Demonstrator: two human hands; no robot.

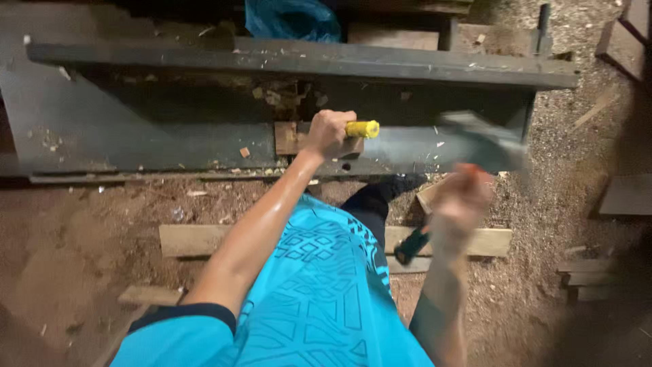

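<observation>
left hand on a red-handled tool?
No, the left hand grips a yellow handle over the wood block on the grey bench; the blurred hammer is in the right hand.

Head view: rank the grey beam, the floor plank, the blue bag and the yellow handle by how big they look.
1. Grey beam, spanning most of the frame.
2. Floor plank, partly hidden by the arm and shirt.
3. Blue bag, cut off by the top edge, so unsure against the plank.
4. Yellow handle, mostly inside the left hand.

Metal beam overhangs wood block; right side seemingly open.
</observation>
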